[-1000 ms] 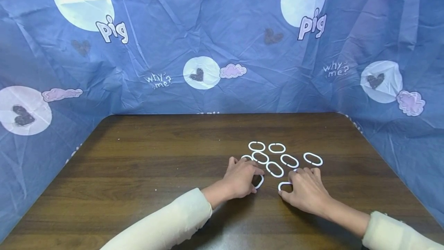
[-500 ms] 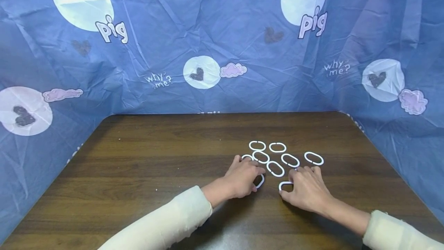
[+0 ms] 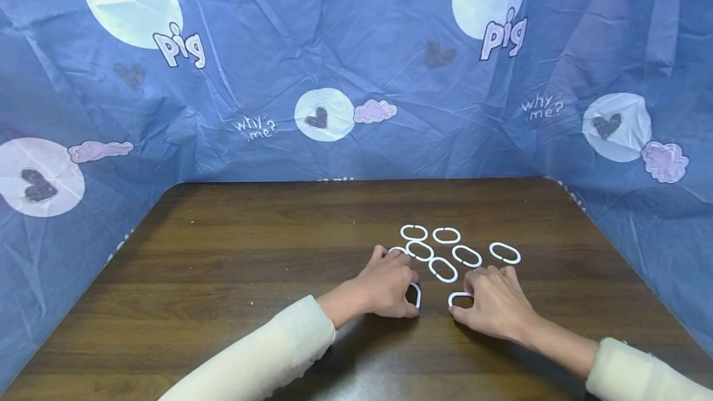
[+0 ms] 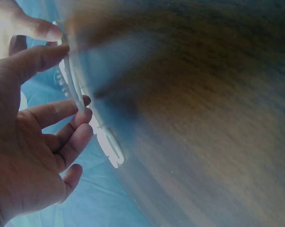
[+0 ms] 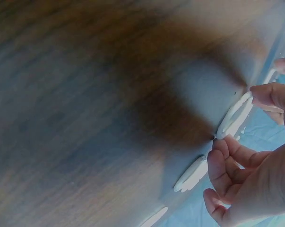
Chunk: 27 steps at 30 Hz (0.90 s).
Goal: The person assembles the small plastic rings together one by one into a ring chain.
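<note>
My left hand (image 3: 387, 283) pinches a white oval curtain ring (image 3: 418, 296) between thumb and fingertips, on the brown table. In the left wrist view this ring (image 4: 72, 85) spans from the thumb to the fingertips. To its right, my right hand (image 3: 492, 303) holds another white oval curtain ring (image 3: 458, 297); the right wrist view shows that ring (image 5: 234, 115) between thumb and curled fingers, close to the tabletop. Each held ring is partly covered by the hand in the head view. The two rings are apart.
Several more white oval rings (image 3: 444, 270) with small gaps lie loosely beyond the hands, one (image 3: 505, 253) off to the right. Another ring (image 3: 397, 250) is partly hidden behind the left fingers. A blue printed cloth (image 3: 356, 67) encloses the wooden table (image 3: 195, 277).
My left thumb has shifted slightly right and nearer, and the ring in that hand has turned a little. My right hand keeps hold of its ring, nearly still.
</note>
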Motion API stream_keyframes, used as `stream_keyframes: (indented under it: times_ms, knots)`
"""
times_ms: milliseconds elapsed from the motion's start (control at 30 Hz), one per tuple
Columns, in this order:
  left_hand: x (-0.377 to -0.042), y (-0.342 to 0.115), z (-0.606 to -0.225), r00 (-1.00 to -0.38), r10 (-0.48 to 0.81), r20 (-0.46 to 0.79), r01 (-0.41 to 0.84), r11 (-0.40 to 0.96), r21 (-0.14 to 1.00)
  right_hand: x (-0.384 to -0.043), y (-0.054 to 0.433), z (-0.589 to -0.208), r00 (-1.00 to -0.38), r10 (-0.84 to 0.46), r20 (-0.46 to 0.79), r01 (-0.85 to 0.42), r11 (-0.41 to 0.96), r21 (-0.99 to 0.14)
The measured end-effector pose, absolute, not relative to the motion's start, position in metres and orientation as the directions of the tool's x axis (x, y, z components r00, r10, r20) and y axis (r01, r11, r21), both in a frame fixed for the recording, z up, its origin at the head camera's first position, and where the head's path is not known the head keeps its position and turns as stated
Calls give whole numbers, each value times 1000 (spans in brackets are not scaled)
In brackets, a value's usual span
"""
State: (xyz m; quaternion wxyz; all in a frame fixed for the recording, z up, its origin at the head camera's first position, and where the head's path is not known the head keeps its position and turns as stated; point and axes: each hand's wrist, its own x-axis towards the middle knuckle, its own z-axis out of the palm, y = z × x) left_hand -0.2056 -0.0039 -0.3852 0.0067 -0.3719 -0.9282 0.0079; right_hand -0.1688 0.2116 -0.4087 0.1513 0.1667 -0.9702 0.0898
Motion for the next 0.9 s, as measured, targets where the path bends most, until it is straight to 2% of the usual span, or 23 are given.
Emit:
stream_keyframes:
  times_ms: [267,467,567,700,900]
  knots:
    - [-205,-13,-379,-750,660,41,659,741,133,-170,211,-406,-886,-293,360,-376,907,-188]
    - [-206,-22,-377,-790,613,18,588,749,307,-176,208,-397,-866,-284,411,-415,867,-276]
    - [-207,-26,-376,-816,578,-5,529,751,396,-175,206,-393,-906,-241,347,-369,853,-370]
    - [-207,-28,-375,-843,537,-30,471,764,441,-176,205,-390,-958,-195,212,-278,823,-496]
    - [-206,-29,-375,-866,498,-43,414,762,498,-177,204,-386,-981,-177,84,-191,773,-605]
